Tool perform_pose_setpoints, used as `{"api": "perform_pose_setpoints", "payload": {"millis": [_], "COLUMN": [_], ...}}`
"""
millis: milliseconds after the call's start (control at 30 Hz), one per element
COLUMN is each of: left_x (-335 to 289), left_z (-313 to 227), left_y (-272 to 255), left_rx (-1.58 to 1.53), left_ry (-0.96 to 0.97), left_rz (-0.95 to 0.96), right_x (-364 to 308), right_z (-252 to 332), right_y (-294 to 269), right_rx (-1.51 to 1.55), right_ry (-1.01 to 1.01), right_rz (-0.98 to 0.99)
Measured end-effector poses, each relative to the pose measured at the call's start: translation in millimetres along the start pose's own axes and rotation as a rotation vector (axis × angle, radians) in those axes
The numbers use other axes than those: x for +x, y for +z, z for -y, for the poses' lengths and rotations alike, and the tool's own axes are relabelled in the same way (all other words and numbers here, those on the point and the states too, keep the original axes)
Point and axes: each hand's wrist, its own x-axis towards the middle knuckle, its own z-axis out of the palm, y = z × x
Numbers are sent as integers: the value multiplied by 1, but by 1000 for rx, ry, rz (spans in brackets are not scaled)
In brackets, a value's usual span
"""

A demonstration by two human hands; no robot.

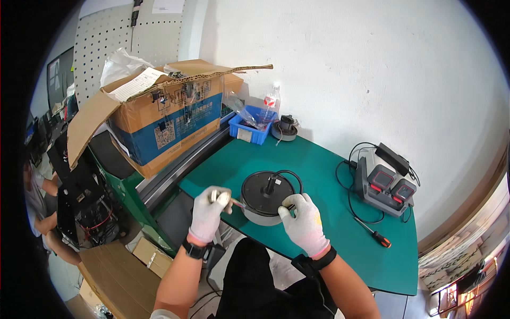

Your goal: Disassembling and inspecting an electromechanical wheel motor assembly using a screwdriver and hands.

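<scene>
A round black-topped motor (257, 198) with a pale grey side sits near the front edge of the green table. From its central shaft a black cable (294, 173) loops round to the right. My right hand (305, 223), in a white glove, pinches the dark end of that cable beside the motor's rim. On the other side, my gloved left hand (208, 211) is closed round a slim tool (237, 203) with a reddish-brown part. Its thin end points toward the motor's near left rim; the fingers hide the rest, so its exact kind is unclear.
On the green table (340, 255) lie a screwdriver (381, 239) and a grey battery charger (385, 183) with cables. A blue bin (252, 127), a plastic bottle (272, 99) and a dark round part (285, 129) stand behind. An open cardboard box (170, 114) is at left; another person (48, 212) sits beyond.
</scene>
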Motion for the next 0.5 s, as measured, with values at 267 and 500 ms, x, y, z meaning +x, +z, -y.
{"api": "perform_pose_setpoints", "payload": {"millis": [267,500], "left_x": [59,65], "left_z": [-19,-29], "left_y": [29,52], "left_rx": [314,731], "left_ry": [-50,44], "left_rz": [158,193], "right_x": [2,-1], "right_z": [-9,-1], "right_y": [0,-5], "right_rx": [23,59], "right_ry": [-3,54], "right_rz": [18,47]}}
